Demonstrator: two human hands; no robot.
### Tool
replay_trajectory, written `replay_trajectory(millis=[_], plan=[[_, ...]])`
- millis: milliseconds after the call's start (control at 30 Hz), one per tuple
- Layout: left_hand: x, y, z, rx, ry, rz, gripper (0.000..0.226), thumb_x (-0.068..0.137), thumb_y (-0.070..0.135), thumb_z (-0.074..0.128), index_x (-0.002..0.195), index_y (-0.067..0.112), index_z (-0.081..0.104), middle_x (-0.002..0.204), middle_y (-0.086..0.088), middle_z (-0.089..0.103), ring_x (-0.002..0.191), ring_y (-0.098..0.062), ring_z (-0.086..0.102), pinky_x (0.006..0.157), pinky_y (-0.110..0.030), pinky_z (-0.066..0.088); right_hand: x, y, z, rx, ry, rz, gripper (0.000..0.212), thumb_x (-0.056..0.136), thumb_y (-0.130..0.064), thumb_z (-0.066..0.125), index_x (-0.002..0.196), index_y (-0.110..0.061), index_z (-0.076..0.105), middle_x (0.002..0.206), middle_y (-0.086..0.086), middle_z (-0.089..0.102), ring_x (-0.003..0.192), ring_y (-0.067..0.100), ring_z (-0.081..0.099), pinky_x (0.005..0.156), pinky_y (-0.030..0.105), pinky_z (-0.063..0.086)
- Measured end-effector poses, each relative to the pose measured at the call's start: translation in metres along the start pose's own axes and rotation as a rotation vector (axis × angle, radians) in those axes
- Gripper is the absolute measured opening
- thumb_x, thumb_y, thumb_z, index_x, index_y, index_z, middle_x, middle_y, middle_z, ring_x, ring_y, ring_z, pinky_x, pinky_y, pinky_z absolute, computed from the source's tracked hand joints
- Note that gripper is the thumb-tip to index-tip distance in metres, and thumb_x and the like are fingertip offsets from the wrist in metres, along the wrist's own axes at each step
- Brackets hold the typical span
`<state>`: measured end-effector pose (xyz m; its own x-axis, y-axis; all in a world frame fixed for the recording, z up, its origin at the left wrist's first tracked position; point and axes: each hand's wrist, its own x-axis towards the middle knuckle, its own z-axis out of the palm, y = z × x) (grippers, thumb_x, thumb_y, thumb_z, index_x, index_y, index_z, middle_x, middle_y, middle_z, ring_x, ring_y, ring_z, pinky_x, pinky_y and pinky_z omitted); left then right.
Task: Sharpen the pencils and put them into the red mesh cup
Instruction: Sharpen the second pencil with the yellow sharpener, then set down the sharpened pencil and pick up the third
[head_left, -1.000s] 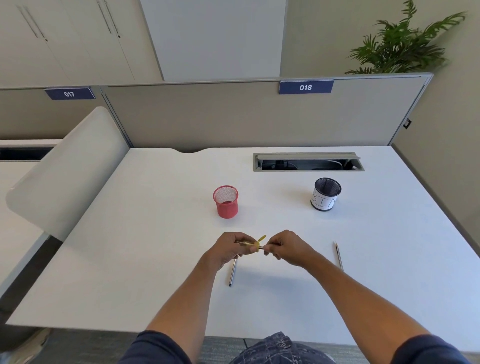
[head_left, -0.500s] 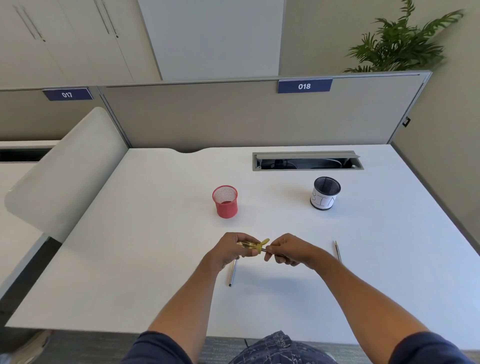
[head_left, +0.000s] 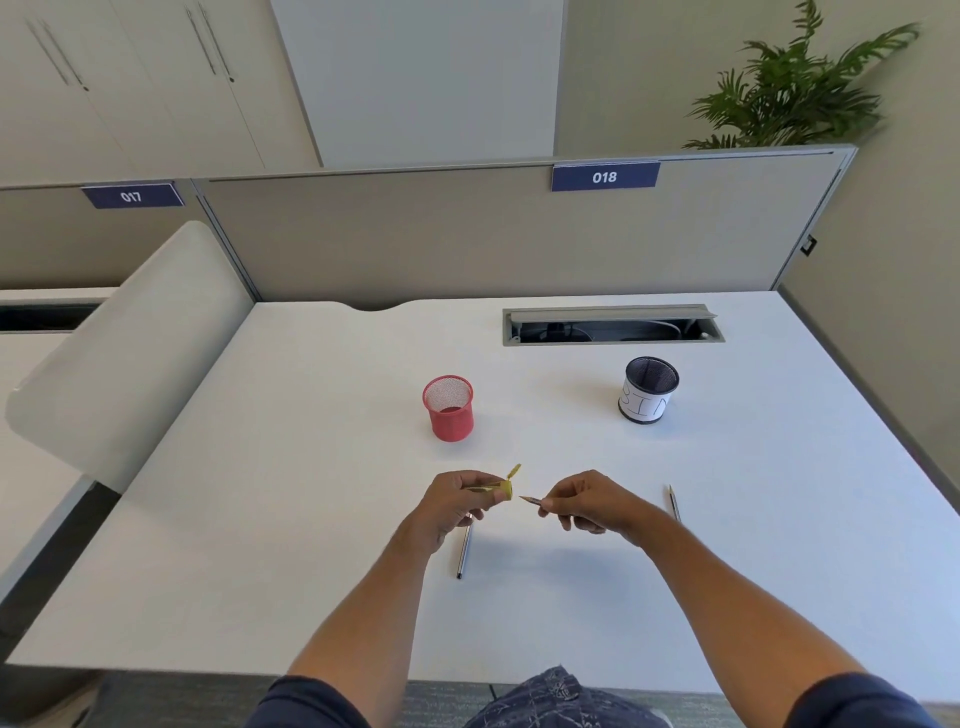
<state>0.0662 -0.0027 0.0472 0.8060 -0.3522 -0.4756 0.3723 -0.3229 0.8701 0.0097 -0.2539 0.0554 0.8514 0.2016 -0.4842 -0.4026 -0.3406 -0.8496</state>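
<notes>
My left hand (head_left: 457, 501) grips a small yellow sharpener (head_left: 505, 486) above the white desk (head_left: 311, 493). My right hand (head_left: 587, 501) pinches a pencil (head_left: 530, 500) whose pointed tip shows just right of the sharpener, a short gap between them; the rest of that pencil is hidden in my hand. The red mesh cup (head_left: 449, 408) stands upright behind my hands. A second pencil (head_left: 464, 553) lies on the desk under my left hand. A third pencil (head_left: 674, 502) lies to the right of my right wrist.
A black mesh cup (head_left: 649, 389) with a white paper label stands at the back right. An open cable tray (head_left: 613, 326) is set into the desk behind it. Grey partitions close off the back, and a curved white divider (head_left: 130, 353) borders the left.
The pencil's tip was inside the sharpener, with my hands together. My right hand has drawn the pencil out to the right, and its tip now shows clear of the sharpener.
</notes>
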Motion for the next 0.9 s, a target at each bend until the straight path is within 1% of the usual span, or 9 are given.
replay_trajectory(millis=[67, 167, 300, 367, 467, 567, 667, 767, 900], plan=[[0.0, 0.0, -0.002, -0.031, 0.03, -0.017, 0.031, 0.075, 0.034, 0.089, 0.101, 0.02, 0.081, 0.075, 0.003, 0.064, 0.064, -0.011, 0.055, 0.065, -0.023, 0.04, -0.002, 0.009, -0.006, 0.017, 0.077, 0.014, 0.017, 0.092, -0.023, 0.071, 0.09, -0.008, 0.079, 0.07, 0.006, 0.063, 0.047, 0.015, 0.035, 0.047, 0.024, 0.024], [-0.001, 0.0, -0.004, -0.038, 0.047, -0.025, 0.031, 0.077, 0.033, 0.087, 0.103, 0.018, 0.08, 0.076, 0.002, 0.063, 0.065, -0.013, 0.054, 0.065, -0.023, 0.04, -0.007, 0.025, -0.016, 0.001, 0.296, 0.067, 0.012, 0.09, -0.02, 0.072, 0.087, -0.012, 0.079, 0.071, 0.001, 0.064, 0.051, 0.014, 0.046, 0.05, 0.022, 0.033], [-0.003, 0.001, -0.004, -0.051, 0.05, -0.029, 0.032, 0.078, 0.031, 0.087, 0.105, 0.016, 0.08, 0.078, 0.001, 0.062, 0.065, -0.014, 0.053, 0.064, -0.023, 0.04, -0.011, 0.05, -0.031, -0.065, 0.656, 0.145, 0.008, 0.088, -0.025, 0.073, 0.084, -0.02, 0.078, 0.081, -0.005, 0.073, 0.082, 0.018, 0.066, 0.071, 0.031, 0.048], [-0.003, 0.001, -0.004, -0.047, 0.047, -0.03, 0.032, 0.078, 0.032, 0.087, 0.105, 0.016, 0.08, 0.077, 0.001, 0.062, 0.066, -0.014, 0.053, 0.064, -0.022, 0.039, -0.015, 0.059, -0.038, -0.103, 0.752, 0.207, 0.009, 0.088, -0.025, 0.072, 0.081, -0.024, 0.077, 0.079, -0.006, 0.073, 0.082, 0.02, 0.066, 0.07, 0.031, 0.05], [-0.004, 0.001, -0.002, -0.039, 0.042, -0.03, 0.032, 0.077, 0.034, 0.088, 0.103, 0.017, 0.08, 0.076, 0.001, 0.062, 0.066, -0.014, 0.054, 0.063, -0.022, 0.039, -0.02, 0.073, -0.044, -0.147, 0.825, 0.278, 0.012, 0.088, -0.024, 0.07, 0.08, -0.024, 0.078, 0.074, -0.004, 0.071, 0.073, 0.019, 0.064, 0.06, 0.028, 0.046], [-0.004, 0.0, -0.001, -0.031, 0.046, -0.036, 0.032, 0.076, 0.036, 0.088, 0.101, 0.019, 0.081, 0.074, 0.002, 0.063, 0.064, -0.013, 0.055, 0.062, -0.022, 0.039, -0.024, 0.083, -0.045, -0.212, 0.866, 0.346, 0.015, 0.088, -0.024, 0.069, 0.075, -0.024, 0.075, 0.071, -0.002, 0.069, 0.069, 0.02, 0.063, 0.057, 0.027, 0.045], [-0.004, -0.001, 0.0, -0.036, 0.051, -0.039, 0.031, 0.076, 0.036, 0.088, 0.1, 0.019, 0.081, 0.074, 0.001, 0.063, 0.063, -0.012, 0.055, 0.06, -0.022, 0.039, -0.027, 0.09, -0.044, -0.276, 0.882, 0.405, 0.013, 0.087, -0.022, 0.069, 0.074, -0.022, 0.072, 0.072, 0.001, 0.068, 0.07, 0.024, 0.063, 0.058, 0.027, 0.045], [-0.006, -0.003, 0.0, -0.035, 0.052, -0.039, 0.031, 0.075, 0.037, 0.088, 0.099, 0.019, 0.081, 0.074, 0.001, 0.064, 0.064, -0.013, 0.055, 0.061, -0.022, 0.039, -0.03, 0.095, -0.042, -0.365, 0.876, 0.437, 0.005, 0.086, -0.021, 0.067, 0.083, -0.022, 0.071, 0.082, 0.004, 0.068, 0.077, 0.029, 0.064, 0.062, 0.029, 0.047], [-0.008, -0.005, -0.001, -0.045, 0.054, -0.037, 0.031, 0.075, 0.038, 0.088, 0.098, 0.02, 0.082, 0.073, 0.002, 0.064, 0.064, -0.013, 0.055, 0.06, -0.021, 0.04, -0.031, 0.101, -0.039, -0.392, 0.865, 0.456, 0.009, 0.083, -0.017, 0.062, 0.086, -0.02, 0.069, 0.085, 0.005, 0.068, 0.079, 0.03, 0.064, 0.065, 0.03, 0.05]])
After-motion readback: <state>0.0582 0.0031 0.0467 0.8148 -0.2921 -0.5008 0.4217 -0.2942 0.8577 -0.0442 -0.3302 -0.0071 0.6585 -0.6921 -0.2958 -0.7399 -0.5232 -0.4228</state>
